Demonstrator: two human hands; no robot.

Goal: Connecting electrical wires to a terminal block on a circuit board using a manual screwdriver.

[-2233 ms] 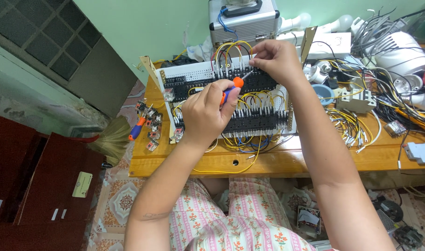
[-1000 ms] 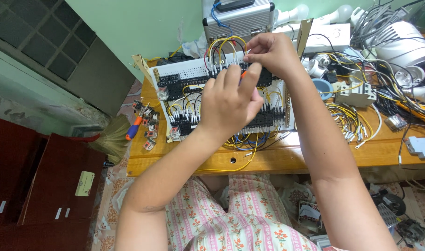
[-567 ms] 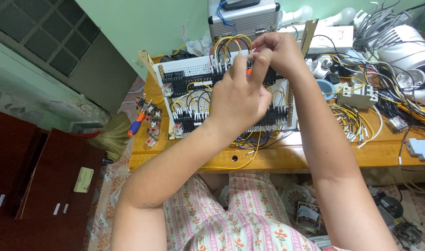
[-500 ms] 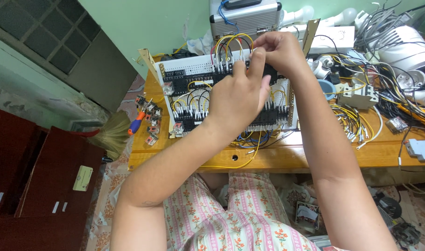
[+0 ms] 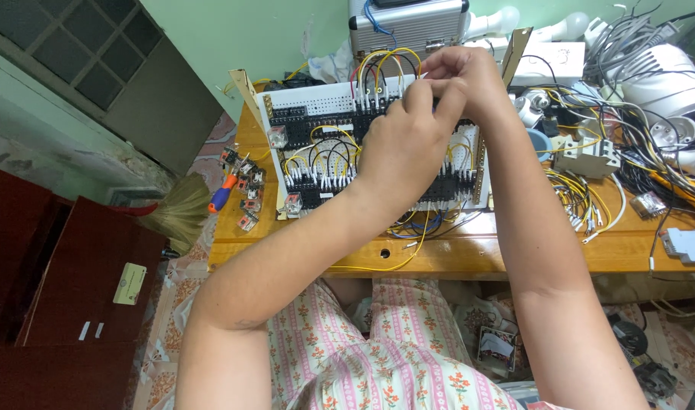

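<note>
both hands met over the board (image 5: 317, 144) at the worktop's (image 5: 469, 254) 12 o'clock; left hand (image 5: 404, 148) covered it, right hand (image 5: 469, 76) pinched yellow wires (image 5: 382, 61); left fingers' grip unclear.

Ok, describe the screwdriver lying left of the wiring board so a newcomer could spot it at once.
Start at the wooden table and find the white perforated wiring board that both hands work on. Off its left edge sits a cluster of small clear relays; the short screwdriver with the orange and blue handle lies there. It is the only brightly coloured tool on that side.
</note>
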